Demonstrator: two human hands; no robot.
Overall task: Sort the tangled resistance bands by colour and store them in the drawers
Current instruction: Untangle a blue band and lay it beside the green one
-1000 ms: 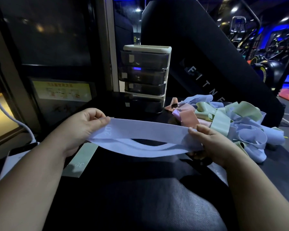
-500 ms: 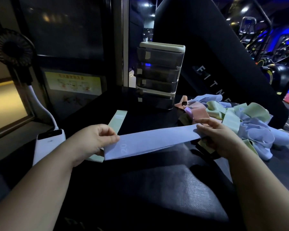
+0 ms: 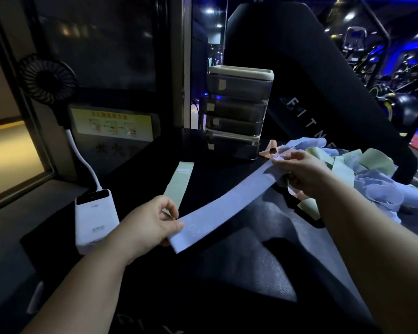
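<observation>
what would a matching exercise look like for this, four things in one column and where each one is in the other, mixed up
Things
1. lilac band
2. green band
3. drawer unit
4. tangled pile

Places
A. standing upright at the back of the table
B. heaped at the right side, beyond the right hand
C. held at its two ends, one in each hand
D. lying flat and alone on the table, just beyond the left hand

Pairs: 1-C, 2-D, 3-A, 4-B
</observation>
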